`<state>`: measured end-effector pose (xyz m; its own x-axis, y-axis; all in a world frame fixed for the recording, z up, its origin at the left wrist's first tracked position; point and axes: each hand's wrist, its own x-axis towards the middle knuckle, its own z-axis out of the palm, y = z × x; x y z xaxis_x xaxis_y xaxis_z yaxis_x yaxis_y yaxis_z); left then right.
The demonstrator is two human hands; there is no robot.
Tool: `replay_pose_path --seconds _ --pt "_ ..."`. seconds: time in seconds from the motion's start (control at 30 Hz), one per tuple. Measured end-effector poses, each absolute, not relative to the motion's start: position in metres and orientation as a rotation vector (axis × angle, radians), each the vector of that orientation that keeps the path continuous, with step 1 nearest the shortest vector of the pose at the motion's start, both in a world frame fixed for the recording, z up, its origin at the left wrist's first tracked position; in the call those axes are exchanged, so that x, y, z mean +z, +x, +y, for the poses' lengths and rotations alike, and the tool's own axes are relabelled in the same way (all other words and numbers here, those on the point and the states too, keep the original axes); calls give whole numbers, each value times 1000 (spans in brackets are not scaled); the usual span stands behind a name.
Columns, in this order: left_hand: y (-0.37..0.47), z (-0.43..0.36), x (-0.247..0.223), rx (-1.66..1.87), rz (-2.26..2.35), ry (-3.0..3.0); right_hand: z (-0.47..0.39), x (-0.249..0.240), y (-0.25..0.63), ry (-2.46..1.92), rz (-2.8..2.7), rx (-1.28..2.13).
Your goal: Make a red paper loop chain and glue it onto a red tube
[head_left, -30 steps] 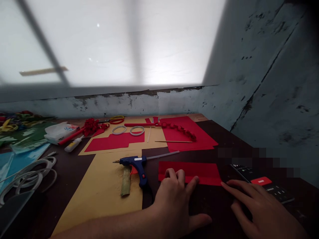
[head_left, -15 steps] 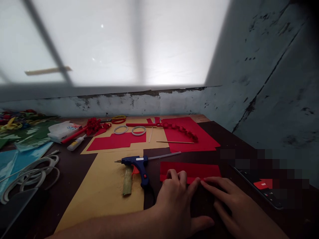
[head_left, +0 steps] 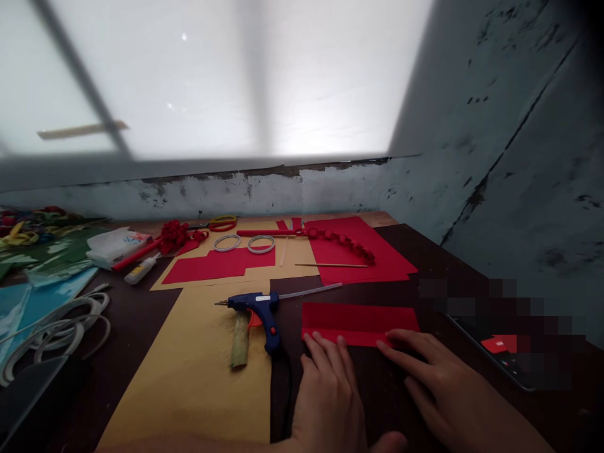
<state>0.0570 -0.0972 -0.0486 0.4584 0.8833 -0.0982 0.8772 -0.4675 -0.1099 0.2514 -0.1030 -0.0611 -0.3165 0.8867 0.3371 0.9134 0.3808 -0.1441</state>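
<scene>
A red paper strip [head_left: 356, 318] lies on the dark table, with a crease running lengthwise near its front edge. The fingertips of my left hand [head_left: 328, 390] rest on the left part of that edge, the fingers stretched out. My right hand [head_left: 436, 368] touches the right part of the same edge with its fingers apart. Left of the strip, a blue glue gun [head_left: 258, 302] leans on a short bamboo piece [head_left: 240, 343]. A clear glue stick [head_left: 311, 291] sticks out of the gun's rear.
Tan paper [head_left: 202, 377] covers the table's middle. Behind are tape rolls [head_left: 261, 244], a wooden skewer [head_left: 330, 265], scissors [head_left: 221, 223] and a curled red paper chain [head_left: 342, 240]. A white cable [head_left: 70, 327] lies at left, a phone [head_left: 491, 352] at right.
My left hand has flattened from bent fingers and moved slightly left and toward me, uncovering more of the red strip. My right hand has barely moved.
</scene>
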Motion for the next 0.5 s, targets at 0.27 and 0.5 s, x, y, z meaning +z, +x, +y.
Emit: replay_pose_path --seconds 0.27,0.5 --pt "57 -97 -57 286 -1585 -2538 -107 -68 270 -1650 -2234 -188" --pt "52 -88 -2 626 -1523 -2637 -109 -72 291 -1691 -2189 -294"
